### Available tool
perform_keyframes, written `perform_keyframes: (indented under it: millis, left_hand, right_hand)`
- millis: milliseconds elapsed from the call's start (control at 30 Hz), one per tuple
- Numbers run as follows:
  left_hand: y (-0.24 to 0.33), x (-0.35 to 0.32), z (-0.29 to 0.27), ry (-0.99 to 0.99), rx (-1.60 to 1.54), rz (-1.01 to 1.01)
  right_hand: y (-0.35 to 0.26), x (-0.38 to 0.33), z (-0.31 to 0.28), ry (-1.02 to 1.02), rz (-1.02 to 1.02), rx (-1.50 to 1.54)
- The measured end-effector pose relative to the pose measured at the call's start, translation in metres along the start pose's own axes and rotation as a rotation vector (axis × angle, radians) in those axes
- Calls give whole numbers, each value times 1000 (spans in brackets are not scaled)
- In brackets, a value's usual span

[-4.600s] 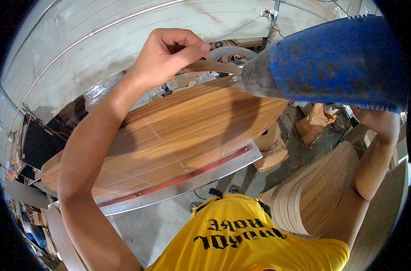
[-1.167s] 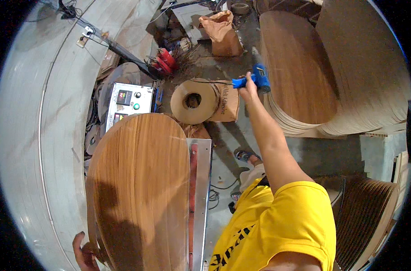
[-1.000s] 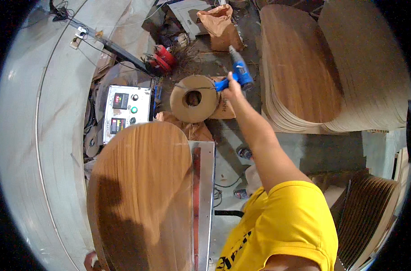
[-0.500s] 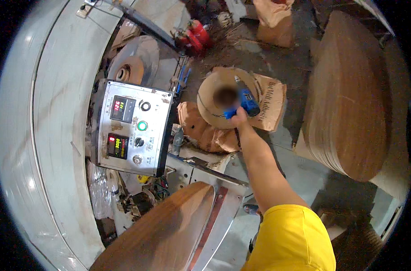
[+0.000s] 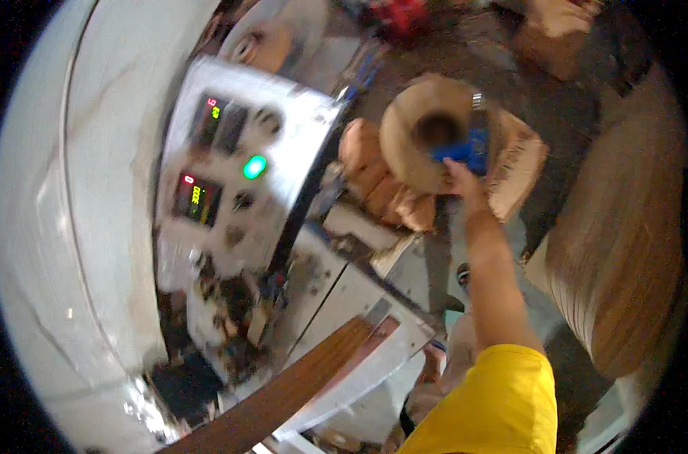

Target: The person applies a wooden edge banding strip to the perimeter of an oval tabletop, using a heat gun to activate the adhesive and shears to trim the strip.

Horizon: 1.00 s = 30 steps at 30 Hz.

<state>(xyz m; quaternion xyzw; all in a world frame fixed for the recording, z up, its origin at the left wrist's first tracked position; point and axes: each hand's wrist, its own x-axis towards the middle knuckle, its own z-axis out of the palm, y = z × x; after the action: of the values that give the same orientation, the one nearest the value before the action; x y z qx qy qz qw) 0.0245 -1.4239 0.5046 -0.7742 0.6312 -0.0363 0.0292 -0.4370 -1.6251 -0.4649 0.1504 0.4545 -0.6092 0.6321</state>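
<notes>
My right hand [image 5: 457,175] is closed around the handle of a blue heat gun [image 5: 476,151] with a silver nozzle. Picture and hand are smeared by motion, so the exact grip is hard to see. The heat gun is over the right part of a large tan roll [image 5: 402,125] with a dark round hole in its middle. Brown paper bags lie on both sides of the roll: a printed one [image 5: 523,163] to the right and a crumpled one [image 5: 374,178] to the left. My left hand is out of view.
A metal control box [image 5: 302,98] with lit displays and a green lamp stands left. A brown wood-grain panel [image 5: 283,386] slants across the lower part by a grey machine bed [image 5: 313,291]. Curved stacked panels [image 5: 616,257] stand right. A red object [image 5: 400,15] is at the far edge.
The view has turned, so the roll and heat gun appear farther right and higher. The wood-grain panel at the bottom now shows as a narrow strip. My right hand stays on the heat gun.
</notes>
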Motion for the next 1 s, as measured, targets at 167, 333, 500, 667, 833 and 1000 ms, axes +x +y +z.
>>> perform_keyframes:
  millis: [167,333,500,667,833,1000]
  left_hand:
    - [9,20,11,-37,-66,105]
    - [-10,36,19,-38,-140,182]
    - [-21,34,31,-26,-182,195]
    - [-9,48,34,37,-184,192]
    - [-23,48,37,28,-146,244]
    - [-21,39,27,28,-94,280]
  right_hand:
    - [-63,-73,42,192,-770,-336]
    - [-140,-357,210,-234,-1183,-114]
    - [-123,-447,362,-1290,-1115,-736]
    - [8,-389,428,-1567,-1178,-1452]
    - [89,-342,418,-1619,-1343,-1727]
    - [108,-345,429,-1588,-1274,-1925]
